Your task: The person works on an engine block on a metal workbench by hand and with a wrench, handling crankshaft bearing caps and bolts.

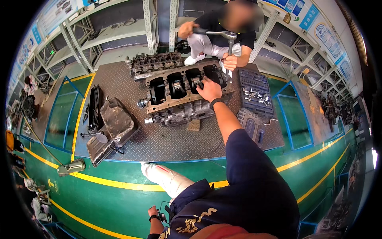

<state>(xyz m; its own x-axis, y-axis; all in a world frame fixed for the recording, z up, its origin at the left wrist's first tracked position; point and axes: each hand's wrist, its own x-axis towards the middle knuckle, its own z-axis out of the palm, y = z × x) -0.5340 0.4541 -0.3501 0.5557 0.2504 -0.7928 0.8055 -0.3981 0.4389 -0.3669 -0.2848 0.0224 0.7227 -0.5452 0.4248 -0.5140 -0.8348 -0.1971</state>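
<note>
A: Where is your right hand (209, 89)?
B: Resting on the engine block (183, 95), on the plate-metal platform (179, 139); my fingers are partly hidden, so I cannot tell the grip.
A: The left hand (152, 211)?
B: Low by my knee (loosely curled, empty).

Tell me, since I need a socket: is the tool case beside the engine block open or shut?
Open. The socket case lies spread flat on the plate, sockets showing in its tray, right of the engine block.

Right hand (209, 89) fingertips hidden inside the engine block (187, 95) (grip unclear)
</note>
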